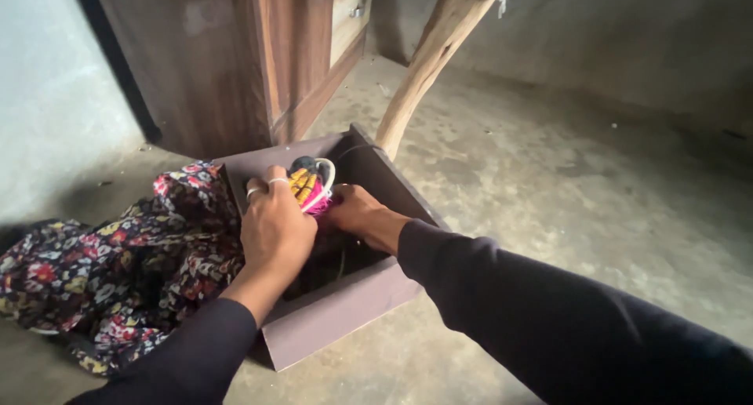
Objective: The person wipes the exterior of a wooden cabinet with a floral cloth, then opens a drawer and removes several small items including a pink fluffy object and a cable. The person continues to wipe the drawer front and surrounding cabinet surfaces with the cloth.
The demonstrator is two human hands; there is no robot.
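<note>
Head view, both hands (314,221) gripping pink-yellow striped bundle (308,184), white-edged, over box (337,315)

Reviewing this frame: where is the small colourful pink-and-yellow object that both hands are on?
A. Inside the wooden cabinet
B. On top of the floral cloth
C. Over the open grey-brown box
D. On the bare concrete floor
C: the small pink-and-yellow object with a white loop sits between the left hand and right hand above the open grey-brown box, with the floral cloth lying beside the box.
</note>
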